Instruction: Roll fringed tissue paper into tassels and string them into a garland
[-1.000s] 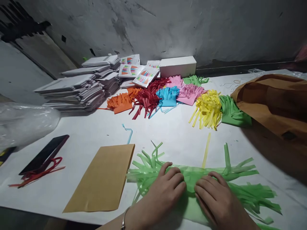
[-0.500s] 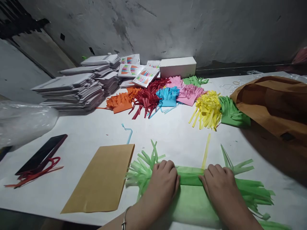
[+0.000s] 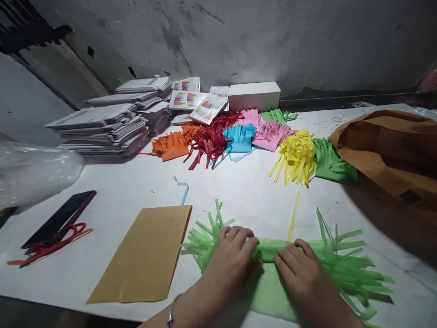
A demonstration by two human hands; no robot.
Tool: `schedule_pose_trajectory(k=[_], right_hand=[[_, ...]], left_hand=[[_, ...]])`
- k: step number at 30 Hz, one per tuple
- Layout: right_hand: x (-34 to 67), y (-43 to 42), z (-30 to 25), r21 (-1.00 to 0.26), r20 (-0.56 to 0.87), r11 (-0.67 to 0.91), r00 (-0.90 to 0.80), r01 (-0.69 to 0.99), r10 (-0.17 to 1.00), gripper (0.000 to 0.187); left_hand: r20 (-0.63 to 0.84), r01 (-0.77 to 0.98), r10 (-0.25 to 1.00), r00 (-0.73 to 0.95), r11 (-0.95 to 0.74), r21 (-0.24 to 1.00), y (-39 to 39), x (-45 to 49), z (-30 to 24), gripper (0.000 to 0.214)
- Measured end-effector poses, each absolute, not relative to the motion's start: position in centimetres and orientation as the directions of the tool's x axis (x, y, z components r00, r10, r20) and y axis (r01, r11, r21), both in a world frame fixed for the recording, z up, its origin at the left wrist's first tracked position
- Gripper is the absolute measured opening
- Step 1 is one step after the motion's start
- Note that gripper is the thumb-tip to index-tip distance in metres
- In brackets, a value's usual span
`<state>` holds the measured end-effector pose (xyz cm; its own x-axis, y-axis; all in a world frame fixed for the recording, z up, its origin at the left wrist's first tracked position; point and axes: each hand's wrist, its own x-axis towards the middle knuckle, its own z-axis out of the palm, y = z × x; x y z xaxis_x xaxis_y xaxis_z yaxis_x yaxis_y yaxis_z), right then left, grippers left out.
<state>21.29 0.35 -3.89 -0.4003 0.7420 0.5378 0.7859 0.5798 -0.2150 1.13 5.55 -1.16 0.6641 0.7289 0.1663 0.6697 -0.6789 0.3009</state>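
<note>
A green fringed tissue sheet (image 3: 344,269) lies at the near edge of the white table (image 3: 136,187), partly rolled along its uncut middle. My left hand (image 3: 232,264) presses on the left part of the roll, fingers curled over it. My right hand (image 3: 300,278) presses on the roll just to the right, fingertips almost meeting the left hand's. Green fringe strips fan out past both hands. A loose yellow strip (image 3: 293,216) lies just beyond the roll.
A brown envelope (image 3: 143,255) lies left of the sheet. A phone (image 3: 58,218) and red strips (image 3: 51,246) are at far left. Coloured fringed tassels (image 3: 239,141), stacked packets (image 3: 102,127) and a white box (image 3: 254,94) line the back; brown paper (image 3: 392,146) sits right.
Both hands moved apart along the green roll, then came back together at its middle. The roll has grown tighter and the fringe has shifted slightly.
</note>
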Motion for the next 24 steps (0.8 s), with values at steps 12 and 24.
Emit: schedule_pose_trajectory(k=[12,24], right_hand=[[22.4,-0.6,-3.9,-0.121,0.5,0.55,-0.428,0.826,0.753,0.038],[23.2,0.1,-5.4,-0.125,0.403,0.293,-0.221,0.948,0.888,0.025]], left_hand=[[0.316,0.49,0.577,0.753,-0.812,0.316,5.2,-1.0,-3.4,0.014],[0.086,0.688,0.804,0.588,-0.553,0.469,5.2,0.1,-3.0,0.021]])
